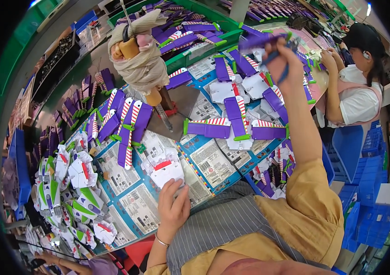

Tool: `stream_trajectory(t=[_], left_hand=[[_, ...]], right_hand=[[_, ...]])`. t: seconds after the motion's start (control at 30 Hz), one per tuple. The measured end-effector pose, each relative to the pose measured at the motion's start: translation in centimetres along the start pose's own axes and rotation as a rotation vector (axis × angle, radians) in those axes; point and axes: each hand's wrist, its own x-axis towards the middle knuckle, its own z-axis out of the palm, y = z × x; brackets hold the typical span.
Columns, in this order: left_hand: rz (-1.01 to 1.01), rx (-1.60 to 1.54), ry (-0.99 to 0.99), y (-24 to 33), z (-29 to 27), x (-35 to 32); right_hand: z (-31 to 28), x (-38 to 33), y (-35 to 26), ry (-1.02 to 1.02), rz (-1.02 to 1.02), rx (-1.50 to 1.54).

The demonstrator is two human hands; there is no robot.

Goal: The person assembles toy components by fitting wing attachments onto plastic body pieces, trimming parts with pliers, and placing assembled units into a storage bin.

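Observation:
My left hand (173, 206) lies at the table's near edge, fingertips on the lower edge of a white plastic shell (167, 174) with a red strip. The fingers are spread and bent slightly. My right hand (286, 66) is raised over the far right of the table, closed around a tool with dark blue handles (283, 75); its working end cannot be made out. A blurred purple wing (259, 41) is at its fingertips; I cannot tell if they grip it. Below lie purple wings (236, 117) with red-striped edges and green tips, among white shells (222, 91).
A cloth-wrapped post (140, 64) stands on the table. More wings (124, 119) lie left of it; white-and-green shells (82, 201) are heaped at the near left. A green bin (188, 57) holds wings behind. A co-worker (360, 78) sits at right, near blue crates (373, 169).

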Motion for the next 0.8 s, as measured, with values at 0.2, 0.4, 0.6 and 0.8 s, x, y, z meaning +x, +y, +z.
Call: stream_trajectory(t=[0.2,0.4,0.6,0.8], left_hand=[[0.092,-0.389,0.196,4.1,0.2,5.6],[-0.134,-0.590,-0.062,2.1,0.8,2.6],[-0.412,-0.878,0.121,2.6,-0.3,0.9],[-0.392,-0.925,0.121,2.0,-0.1,0.6]], right_hand=[[6.2,-15.6,5.8,-1.099,0.282,-0.524],[5.8,-14.0,7.3,-1.066,-0.428,-1.446],[2.0,-12.6,8.2,-0.730,-0.316,-2.087],[0.2,-10.9,6.7,-0.371,-0.423,-2.164]])
